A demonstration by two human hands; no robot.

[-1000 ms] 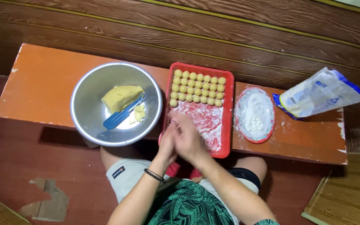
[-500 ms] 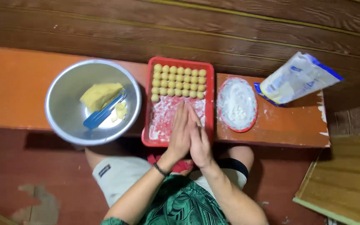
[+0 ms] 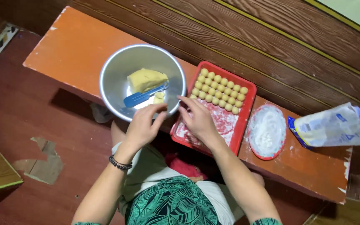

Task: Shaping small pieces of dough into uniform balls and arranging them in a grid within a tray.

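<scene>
1. Half a second ago I pressed both palms together above the red tray (image 3: 246, 89); now they are apart.
2. My left hand (image 3: 141, 127) hangs open at the near rim of the steel bowl (image 3: 117, 71), grasping nothing I can see.
3. My right hand (image 3: 198, 119) spreads loosely over the floured tray, empty.
4. Yellow dough (image 3: 146, 79) and a blue scraper (image 3: 140, 97) lie in the bowl; dough balls (image 3: 219, 91) fill the tray's far end.

The scene is lit evenly and fairly warmly from above. A dark shadow is cast under the bench (image 3: 76, 46) toward 7 o'clock. Soft glare is seen on the steel bowl (image 3: 117, 71) rim at 12 o'clock. Slight motion blur is noticed on the fingers (image 3: 187, 104). Corners are dimmer, with mild wide-angle bending.
</scene>
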